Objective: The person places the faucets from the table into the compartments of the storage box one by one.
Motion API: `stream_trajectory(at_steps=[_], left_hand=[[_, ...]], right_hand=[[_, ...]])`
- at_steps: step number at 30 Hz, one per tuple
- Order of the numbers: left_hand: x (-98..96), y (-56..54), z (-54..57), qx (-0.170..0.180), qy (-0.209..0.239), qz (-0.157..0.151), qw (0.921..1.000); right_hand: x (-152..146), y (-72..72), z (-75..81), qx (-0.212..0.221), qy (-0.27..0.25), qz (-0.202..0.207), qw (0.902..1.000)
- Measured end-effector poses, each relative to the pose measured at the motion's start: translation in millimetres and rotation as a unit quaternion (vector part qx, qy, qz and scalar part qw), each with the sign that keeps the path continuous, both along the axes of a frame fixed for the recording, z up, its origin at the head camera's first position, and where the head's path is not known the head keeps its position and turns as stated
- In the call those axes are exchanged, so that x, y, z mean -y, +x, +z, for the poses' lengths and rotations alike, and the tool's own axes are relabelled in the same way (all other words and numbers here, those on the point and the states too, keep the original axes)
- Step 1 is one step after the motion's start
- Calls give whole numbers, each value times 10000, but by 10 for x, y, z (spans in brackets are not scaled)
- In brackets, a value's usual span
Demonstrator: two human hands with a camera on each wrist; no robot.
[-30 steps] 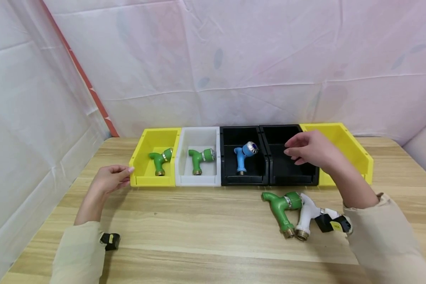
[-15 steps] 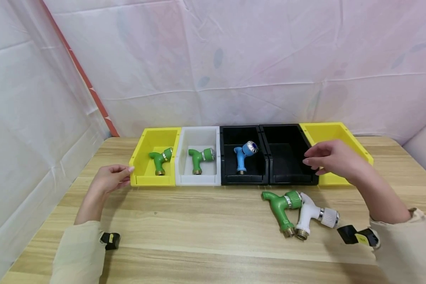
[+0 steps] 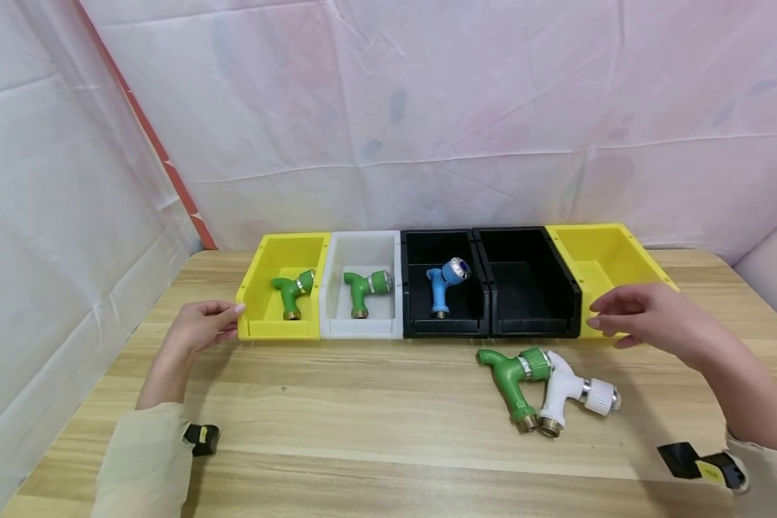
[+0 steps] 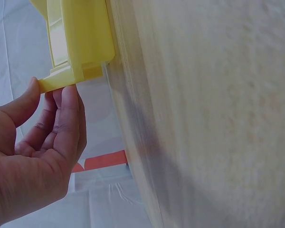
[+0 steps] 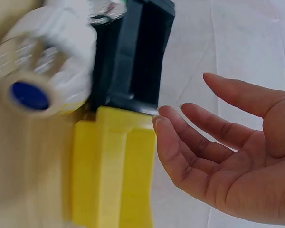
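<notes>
Right hand (image 3: 654,320) shifted rightward from black bin (image 3: 536,329) to right yellow bin (image 3: 596,267); thumb, fingers apart, nothing held. White tap (image 3: 560,392) on table (image 3: 362,432), left and nearside of it, handle pointing right. Left hand (image 3: 201,327), farther off, pinches left yellow bin (image 3: 281,329).

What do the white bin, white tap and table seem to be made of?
White bin: probably moulded plastic with a smooth, low sheen, judging by its even colour and plain walls. White tap: fairly shiny white body, either plastic or painted metal; the brassy end and silvery collar look like metal. Table: smooth pale wood or wood-look laminate, since streaky grain runs across it.
</notes>
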State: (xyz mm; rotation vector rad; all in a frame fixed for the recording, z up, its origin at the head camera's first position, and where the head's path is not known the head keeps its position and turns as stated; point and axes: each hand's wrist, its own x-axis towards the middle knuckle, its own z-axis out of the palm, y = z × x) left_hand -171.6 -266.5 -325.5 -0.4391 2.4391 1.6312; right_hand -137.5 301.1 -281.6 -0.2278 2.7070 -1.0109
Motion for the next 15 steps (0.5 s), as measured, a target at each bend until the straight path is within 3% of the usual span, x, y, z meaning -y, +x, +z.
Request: stream_trajectory(at_steps=[7, 15], left_hand=[[-16, 8, 6, 7, -62, 20, 10000], [-18, 13, 12, -23, -23, -3, 10000]], right_hand=[[-189, 140, -174, 160, -239, 97, 9995], [-418, 189, -391, 741, -1004, 283, 9918]])
